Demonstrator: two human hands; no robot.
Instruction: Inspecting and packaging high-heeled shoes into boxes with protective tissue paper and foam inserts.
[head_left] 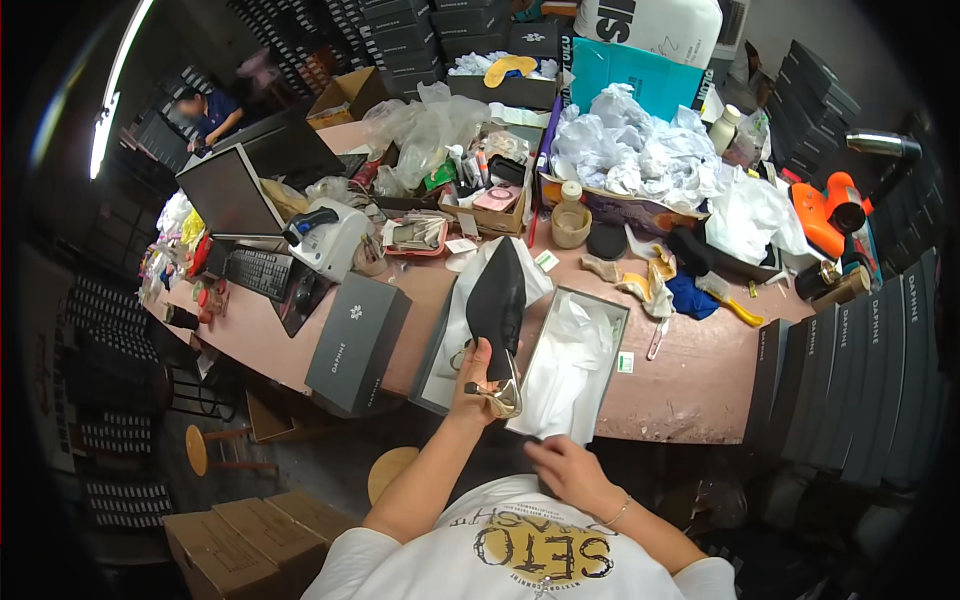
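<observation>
Your left hand (470,392) is closed around the heel end of a black, pointed-toe shoe (493,305) with a shiny gold heel (507,396), the thumb along its side and the toe pointing away from you. The shoe is over an open dark grey cardboard box (430,362) lined with white tissue, close to the front edge of the pinkish worktable (690,402). Your right hand (574,474) is in front of your white printed T-shirt (490,545), just off the table edge, its fingers loosely bent; something dark shows at the fingertips, and you cannot tell from this view whether they grip it. Nearest that hand is a shallow, pale-lined grey box tray (614,362) with crumpled white tissue paper (568,360) inside. To the left of the open box stands a closed dark grey shoebox (357,345), and farther left lie a black keyboard (257,271) and a white device (336,241). Beyond the tray you have a bunched blue cloth (692,297) beside a yellow-handled brush (738,310). A row of dark grey shoeboxes (860,375) lines the right side; at the far left, a co-worker in a dark blue top (216,115) is in the background.
</observation>
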